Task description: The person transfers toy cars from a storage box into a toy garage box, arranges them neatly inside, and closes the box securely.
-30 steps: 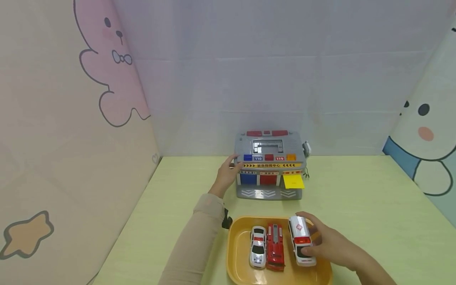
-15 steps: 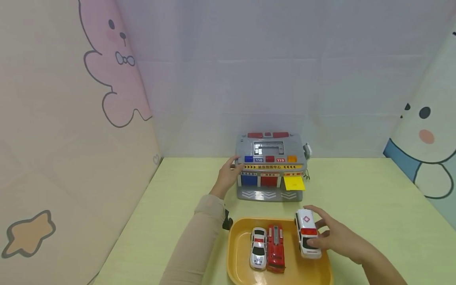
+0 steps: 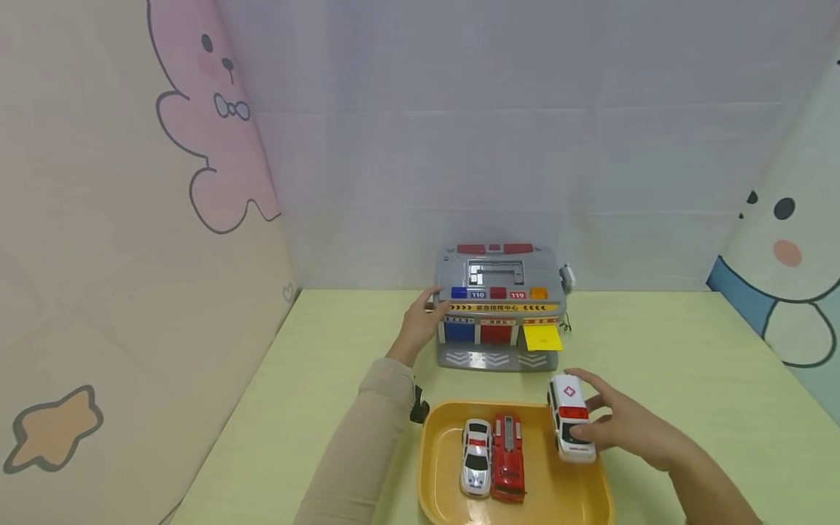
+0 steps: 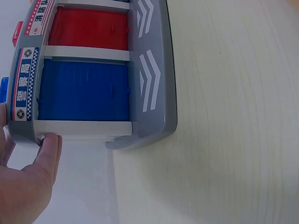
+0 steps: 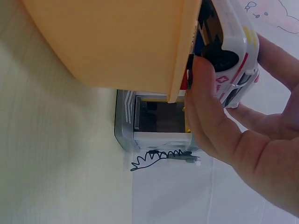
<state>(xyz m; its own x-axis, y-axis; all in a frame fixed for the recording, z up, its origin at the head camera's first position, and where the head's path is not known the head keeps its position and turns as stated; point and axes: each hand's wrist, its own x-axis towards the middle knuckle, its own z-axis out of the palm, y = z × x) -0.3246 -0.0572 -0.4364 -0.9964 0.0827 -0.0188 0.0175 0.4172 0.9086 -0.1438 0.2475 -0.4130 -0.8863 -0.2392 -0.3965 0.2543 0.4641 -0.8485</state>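
My right hand (image 3: 633, 432) holds a white toy ambulance (image 3: 569, 408) by its sides, over the right back corner of a yellow tray (image 3: 429, 459). In the right wrist view the ambulance (image 5: 238, 51) is raised beside the tray wall, with fingers at its wheels. My left hand (image 3: 416, 329) grips the left end of a grey toy emergency station (image 3: 496, 308), thumb tucked below the roof overhang. The station's blue door (image 4: 86, 91) and red door (image 4: 88, 29) are down. Its yellow door (image 3: 542, 337) is swung up, leaving a dark bay.
A silver toy police car (image 3: 476, 459) and a red toy fire truck (image 3: 507, 463) lie side by side in the tray. A handset (image 3: 567, 277) with a coiled cord (image 5: 154, 158) hangs at the station's right end. Printed curtains stand behind the table (image 3: 663, 350).
My right hand has lifted the ambulance and carried it back and to the right, from inside the tray toward its corner. The left hand stays on the station.
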